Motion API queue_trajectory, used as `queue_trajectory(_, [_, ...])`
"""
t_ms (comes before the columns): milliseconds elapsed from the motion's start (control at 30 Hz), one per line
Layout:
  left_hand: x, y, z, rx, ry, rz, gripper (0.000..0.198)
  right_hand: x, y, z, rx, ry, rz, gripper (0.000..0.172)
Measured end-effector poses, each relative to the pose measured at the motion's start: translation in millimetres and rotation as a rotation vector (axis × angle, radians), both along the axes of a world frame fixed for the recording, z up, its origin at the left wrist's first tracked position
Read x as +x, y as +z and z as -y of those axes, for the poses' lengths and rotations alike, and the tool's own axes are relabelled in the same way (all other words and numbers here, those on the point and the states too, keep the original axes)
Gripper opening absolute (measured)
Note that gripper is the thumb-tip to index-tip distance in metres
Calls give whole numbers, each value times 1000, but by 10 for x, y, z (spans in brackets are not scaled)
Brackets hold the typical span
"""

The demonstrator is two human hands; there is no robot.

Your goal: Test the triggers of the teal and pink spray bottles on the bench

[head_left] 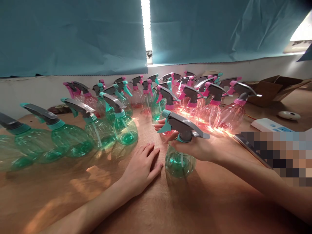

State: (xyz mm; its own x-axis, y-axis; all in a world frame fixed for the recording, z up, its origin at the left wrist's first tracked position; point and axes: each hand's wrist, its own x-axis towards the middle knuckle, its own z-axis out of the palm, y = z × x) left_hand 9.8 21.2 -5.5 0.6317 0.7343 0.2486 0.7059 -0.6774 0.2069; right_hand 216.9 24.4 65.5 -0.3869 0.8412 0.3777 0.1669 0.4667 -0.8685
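Note:
My left hand point(143, 165) lies on the table, its fingers stretched out and a little apart, holding nothing. Just to its right, my right hand point(202, 149) grips a green spray bottle point(180, 164) around the neck, below its grey and teal trigger head point(185, 125). Some fingers of that hand reach out behind the bottle. The bottle is clear green plastic and stands close to upright. Closest to my left hand on the other side is another green spray bottle point(125, 130) with a teal collar, standing at the end of a slanting row.
More green spray bottles point(73, 138) line the left. Pink spray bottles point(212, 112) crowd the back right, with some green ones among them. At the right are a cardboard box point(270, 92), a white computer mouse point(289, 115), a white power strip point(270, 125) and a blurred-out dark-edged device point(251, 148).

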Motion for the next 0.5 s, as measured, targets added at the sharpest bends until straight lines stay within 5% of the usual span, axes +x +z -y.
queue_trajectory(500, [11,11,1,-1,6,-22,42,2,33,10,-19,-21,31,50])
